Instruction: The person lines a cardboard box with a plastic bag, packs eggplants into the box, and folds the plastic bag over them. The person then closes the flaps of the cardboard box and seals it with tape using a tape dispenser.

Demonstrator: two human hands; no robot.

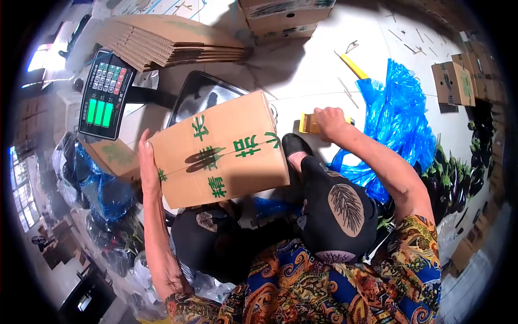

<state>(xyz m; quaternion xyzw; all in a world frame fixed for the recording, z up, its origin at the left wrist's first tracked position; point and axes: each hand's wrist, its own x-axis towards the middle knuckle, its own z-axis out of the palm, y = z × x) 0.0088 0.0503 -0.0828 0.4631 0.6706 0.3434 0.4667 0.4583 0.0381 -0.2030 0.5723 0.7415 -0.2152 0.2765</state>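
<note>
A closed cardboard box (221,156) with green printed characters sits tilted in front of my knees, its near part in shadow. My left hand (148,164) holds it at the left side, palm against the cardboard; some of those fingers are hidden by the box. Off to the right, close to the floor, my right hand (332,124) is closed around a yellow tape dispenser (308,123) with a brown roll. The dispenser is apart from the box. Behind the box, a platform scale's metal tray (202,89) shows in part.
The scale's display (106,97) stands at the left with green lit digits. Flattened cartons (172,40) are stacked behind it. Blue plastic bags (396,119) spread over the floor at right, beside eggplants (450,181). Another box (283,19) stands at the back.
</note>
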